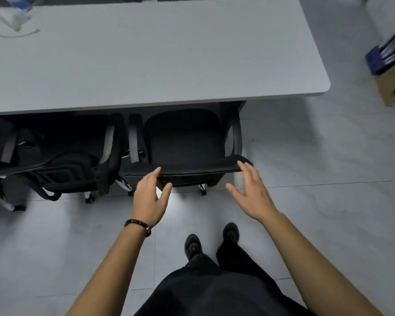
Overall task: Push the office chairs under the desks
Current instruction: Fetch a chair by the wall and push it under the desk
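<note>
Under the grey surface (160, 53), two black chairs (185, 142) are sitting tucked in.
Both hands, left (149, 197) and right (252, 192), are hanging open by the right chair's backrest; a box (392, 87) is resting on the tiled floor (317, 167).

This was an office. A long grey desk (146, 53) ran across from nine to two o'clock, with two black wheeled office chairs (183, 142) tucked side by side beneath its near edge. The floor (317, 179) was pale tile, and a cardboard box (392, 90) holding blue binders (388, 53) stood at two o'clock.
</note>
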